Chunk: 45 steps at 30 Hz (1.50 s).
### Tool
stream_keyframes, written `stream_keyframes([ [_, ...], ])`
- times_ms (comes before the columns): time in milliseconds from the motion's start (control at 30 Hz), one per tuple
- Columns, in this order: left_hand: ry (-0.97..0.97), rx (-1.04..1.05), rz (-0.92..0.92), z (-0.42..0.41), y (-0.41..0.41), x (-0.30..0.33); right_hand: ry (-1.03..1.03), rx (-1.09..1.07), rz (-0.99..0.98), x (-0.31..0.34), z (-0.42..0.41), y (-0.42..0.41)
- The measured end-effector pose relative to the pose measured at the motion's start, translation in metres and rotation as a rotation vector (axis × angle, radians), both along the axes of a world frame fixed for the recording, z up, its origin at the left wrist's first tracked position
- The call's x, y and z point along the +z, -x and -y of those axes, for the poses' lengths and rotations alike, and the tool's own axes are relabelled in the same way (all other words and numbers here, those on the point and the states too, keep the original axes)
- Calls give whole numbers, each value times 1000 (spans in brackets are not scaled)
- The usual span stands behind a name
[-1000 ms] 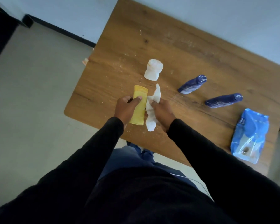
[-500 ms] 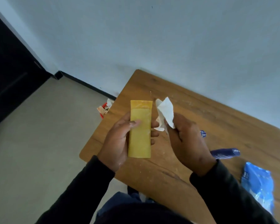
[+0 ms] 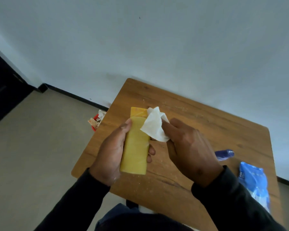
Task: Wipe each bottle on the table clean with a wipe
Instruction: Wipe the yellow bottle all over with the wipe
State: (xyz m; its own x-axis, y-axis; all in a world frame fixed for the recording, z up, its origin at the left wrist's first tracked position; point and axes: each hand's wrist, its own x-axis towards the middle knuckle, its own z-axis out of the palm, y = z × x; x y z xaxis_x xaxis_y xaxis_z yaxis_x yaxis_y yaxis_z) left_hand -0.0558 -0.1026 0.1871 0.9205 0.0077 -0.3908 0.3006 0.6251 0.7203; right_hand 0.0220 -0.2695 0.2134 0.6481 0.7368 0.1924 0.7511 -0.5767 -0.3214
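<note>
Pale grey wall fills the upper half of our view, meeting a beige floor along a dark skirting line, and a wooden counter juts out from it below us. We hold a flat yellow bottle up above the near left part of the counter, its capped end pointing away from us. Our left hand grips it from the left side: the thumb lies along the bottle's left edge and the fingers curl round the back, their tips showing at the right edge. Our right hand pinches a crumpled white wipe between curled fingers, and the wipe lies against the bottle's upper right face, just below the cap.

On the counter to the right, a dark blue bottle lies on its side, mostly hidden behind our right wrist. Nearer the right edge rests a blue wipe packet, partly covered by our black sleeve. Small pale specks dot the wood near the front edge.

On the floor beside the counter's left edge we see a small red container stuffed with crumpled papers. A dark doorway or cabinet stands at the far left; we cannot tell which.
</note>
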Motion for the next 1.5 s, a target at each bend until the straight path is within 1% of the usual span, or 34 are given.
stream_keyframes([
  [167, -10, -9, 5, 6, 0, 7, 25, 66, -41, 4, 3, 10],
  [333, -5, 13, 41, 6, 2, 7, 1, 15, -31, 2, -3, 3],
  [467, -27, -19, 45, 5, 6, 7, 1, 80, -53, 5, -4, 12],
  [600, -24, -27, 68, 5, 6, 5, -14, -9, -2, 6, -6, 8],
  [767, -128, -38, 42, 9, 7, 4, 38, 72, -69, 11, -6, 22],
  [900, -157, -76, 43, 10, 8, 1, 13, -36, -18, 12, -9, 19],
  [967, -216, -75, 52, 13, 9, 0, 9, -14, -35, 13, -8, 22],
  [1067, -263, -55, 9, 17, 10, -1, 70, 31, -73, 13, -14, 30],
  [1167, -294, -60, 61, 16, 9, -2, 43, -77, 10, 15, -15, 25],
  [1233, -273, -74, 95, 12, 12, 2, 32, -108, 20, 15, -11, 24],
  [1367, -230, -98, 56, 11, 17, 5, 81, 22, -63, 12, -11, 36],
  [1400, -204, -105, 50, 11, 18, 6, 89, 22, -59, 11, -12, 37],
  [1500, -78, -145, 92, 8, 17, 6, 50, -68, -23, 12, -9, 32],
])
